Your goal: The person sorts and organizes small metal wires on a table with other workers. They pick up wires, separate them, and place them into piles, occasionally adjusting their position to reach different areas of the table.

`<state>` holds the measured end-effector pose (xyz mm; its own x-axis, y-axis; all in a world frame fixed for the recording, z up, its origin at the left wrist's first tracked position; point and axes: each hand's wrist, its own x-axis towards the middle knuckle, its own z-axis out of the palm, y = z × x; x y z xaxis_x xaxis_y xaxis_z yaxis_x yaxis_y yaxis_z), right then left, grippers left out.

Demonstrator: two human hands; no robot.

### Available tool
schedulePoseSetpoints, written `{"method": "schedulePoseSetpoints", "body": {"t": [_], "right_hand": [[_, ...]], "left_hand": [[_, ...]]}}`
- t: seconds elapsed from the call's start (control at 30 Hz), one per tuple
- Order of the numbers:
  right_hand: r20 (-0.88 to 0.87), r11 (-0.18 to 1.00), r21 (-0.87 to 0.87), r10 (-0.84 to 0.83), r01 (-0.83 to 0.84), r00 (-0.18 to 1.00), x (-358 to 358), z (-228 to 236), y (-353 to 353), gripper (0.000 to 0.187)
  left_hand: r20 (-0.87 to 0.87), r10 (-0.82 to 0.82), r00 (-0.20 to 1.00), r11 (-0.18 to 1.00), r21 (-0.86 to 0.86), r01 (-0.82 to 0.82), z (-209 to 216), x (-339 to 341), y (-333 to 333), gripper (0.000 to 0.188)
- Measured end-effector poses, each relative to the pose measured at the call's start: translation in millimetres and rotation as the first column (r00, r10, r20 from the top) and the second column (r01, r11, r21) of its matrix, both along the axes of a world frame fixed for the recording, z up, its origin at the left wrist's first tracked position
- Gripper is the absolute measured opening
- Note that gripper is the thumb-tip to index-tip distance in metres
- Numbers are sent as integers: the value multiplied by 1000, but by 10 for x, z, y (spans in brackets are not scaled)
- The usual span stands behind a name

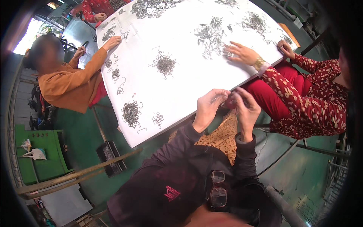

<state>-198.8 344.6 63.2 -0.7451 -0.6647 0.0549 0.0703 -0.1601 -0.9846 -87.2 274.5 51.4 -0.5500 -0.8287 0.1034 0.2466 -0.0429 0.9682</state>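
Note:
At the near edge of the white-covered table (189,96), my left hand (210,108) and my right hand (246,111) are raised close together, fingertips almost meeting. Thumb and fingers are pinched on both. What they hold, if anything, is too small and blurred to name. Piles of small dark bent-metal hooks lie on the table. Closest on the left are a dense pile of hooks (131,113) and a small loose cluster of hooks (157,119). Farther in, a spiky pile of hooks (165,65) lies near the middle.
A person in orange (72,83) sits at the left, one hand on small hook groups. At the right, a person in patterned red (302,98) reaches over a spread of metal pieces (211,36). Another red sleeve (89,9) shows at the far left. A dustpan (110,157) stands below.

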Motion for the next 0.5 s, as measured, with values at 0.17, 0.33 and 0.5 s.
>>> {"method": "schedulePoseSetpoints", "body": {"t": [0.17, 0.33, 0.5], "right_hand": [[-333, 970, -39, 212, -238, 919, -526, -299, -823, 19], [-775, 944, 331, 267, 8, 573, -846, -974, -2142, 15], [-849, 917, 390, 322, 86, 419, -849, -1269, -2403, 10]], "left_hand": [[95, 39, 995, 997, -74, -32, -33, 81, 14, 11], [218, 78, 973, 995, -84, -61, 26, 193, 62, 10], [189, 94, 977, 993, -93, -78, 31, 285, 53, 10]]}}
